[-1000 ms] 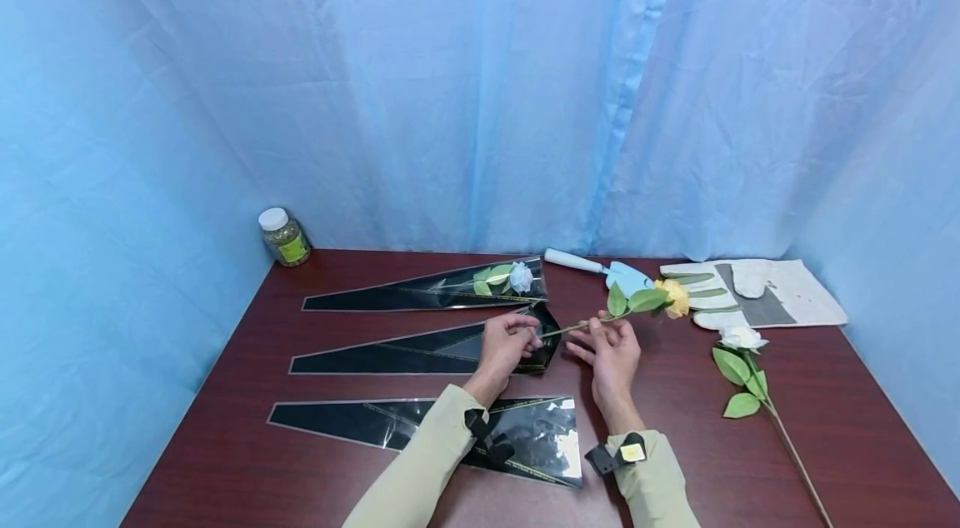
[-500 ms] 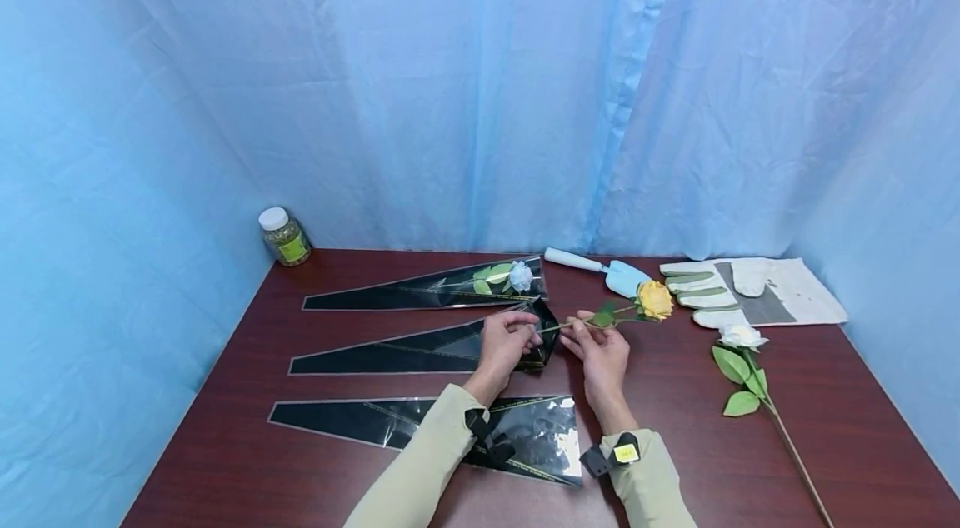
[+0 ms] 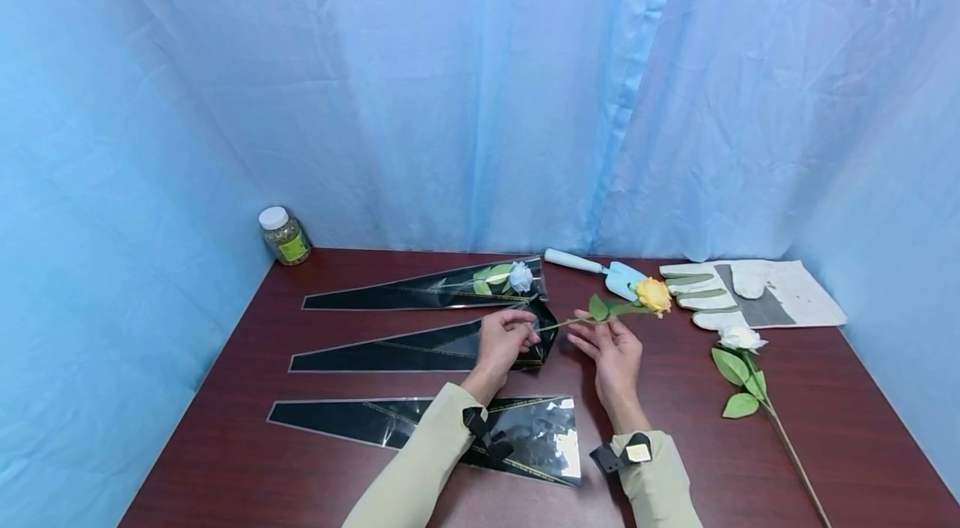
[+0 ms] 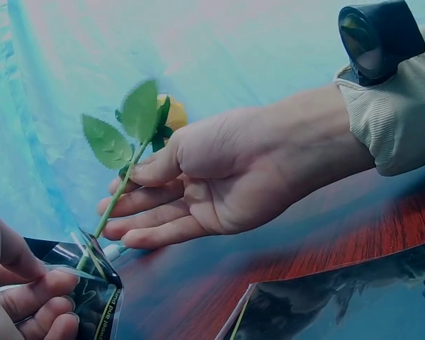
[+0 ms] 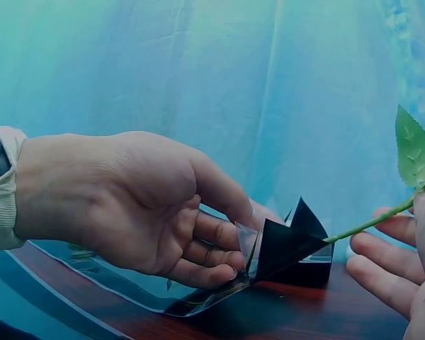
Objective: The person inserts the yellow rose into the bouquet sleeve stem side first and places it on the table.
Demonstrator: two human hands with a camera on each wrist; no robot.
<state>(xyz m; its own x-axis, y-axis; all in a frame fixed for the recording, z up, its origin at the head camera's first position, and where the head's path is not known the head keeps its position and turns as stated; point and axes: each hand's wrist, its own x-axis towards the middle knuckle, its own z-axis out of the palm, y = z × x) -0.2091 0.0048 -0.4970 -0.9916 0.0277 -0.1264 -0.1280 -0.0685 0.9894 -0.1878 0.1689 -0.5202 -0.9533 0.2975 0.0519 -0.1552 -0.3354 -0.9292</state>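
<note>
My left hand (image 3: 504, 345) pinches the open mouth of the middle black-and-clear flower sleeve (image 3: 405, 353). In the right wrist view, the sleeve's edge (image 5: 290, 248) stands up beside the left thumb. A yellow rose (image 3: 654, 296) with green leaves has its lower stem inside that mouth; the stem's end is hidden. My right hand (image 3: 617, 361) holds the stem (image 4: 113, 202) between thumb and fingers below the leaves, the other fingers spread loosely. The bloom is partly hidden behind leaves and the right hand in the left wrist view.
Behind lies a sleeve (image 3: 375, 297) containing a pale blue rose (image 3: 521, 276). A flat sleeve (image 3: 540, 436) lies in front, under the left forearm. A trowel (image 3: 573, 261), work gloves (image 3: 810, 295) and a white rose (image 3: 741, 337) are to the right. A lidded jar (image 3: 285, 236) stands back left.
The yellow rose has shifted left, its stem deeper in the sleeve. My right hand moved left, then slid back right along the stem. My left hand stays nearly still.
</note>
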